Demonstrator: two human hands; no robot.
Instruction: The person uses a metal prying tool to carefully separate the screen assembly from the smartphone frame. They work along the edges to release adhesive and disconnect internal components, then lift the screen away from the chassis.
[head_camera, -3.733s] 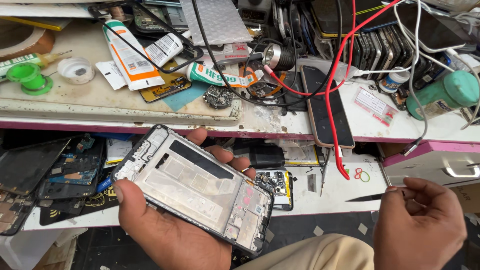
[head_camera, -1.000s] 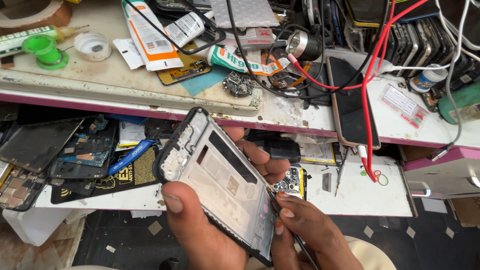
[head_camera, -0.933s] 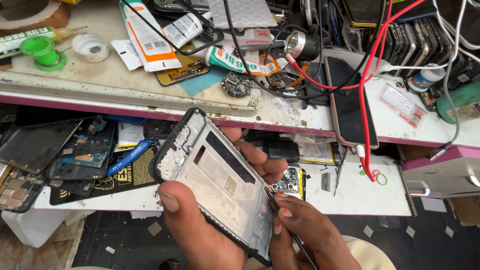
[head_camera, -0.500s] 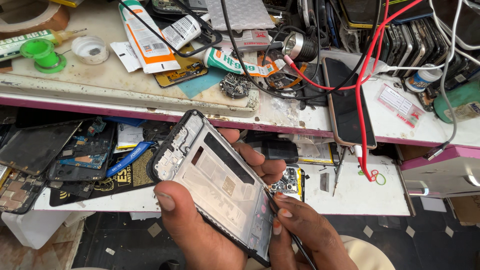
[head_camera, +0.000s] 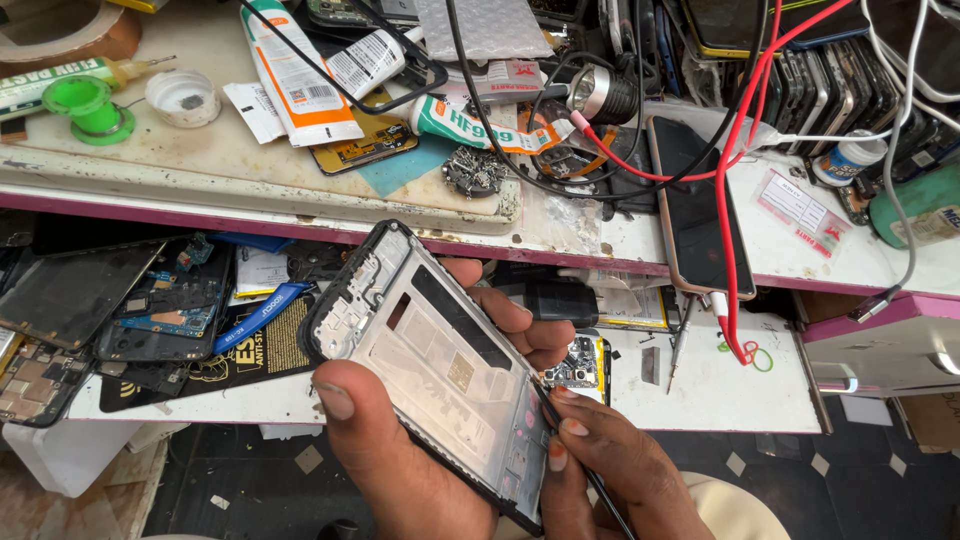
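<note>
Left hand (head_camera: 400, 470) grips the bare phone frame (head_camera: 430, 360), held below the worktop's (head_camera: 620, 240) front edge. Right hand (head_camera: 620, 470) pinches a thin probe (head_camera: 575, 450) at the frame's lower corner. I'd go gently and keep that frame steady.

Tubes (head_camera: 300, 70), a lamp (head_camera: 600, 95) and tangled red cable (head_camera: 735, 180) crowd the upper bench. The lower shelf's white stretch (head_camera: 720, 395) right of the phone frame (head_camera: 430, 360) lies mostly open; broken screens (head_camera: 80, 290) block the left.

R hand (head_camera: 610, 470) now at phone frame (head_camera: 430, 360) lower edge w/ thin tool (head_camera: 585, 470) (prev. apart)
</note>
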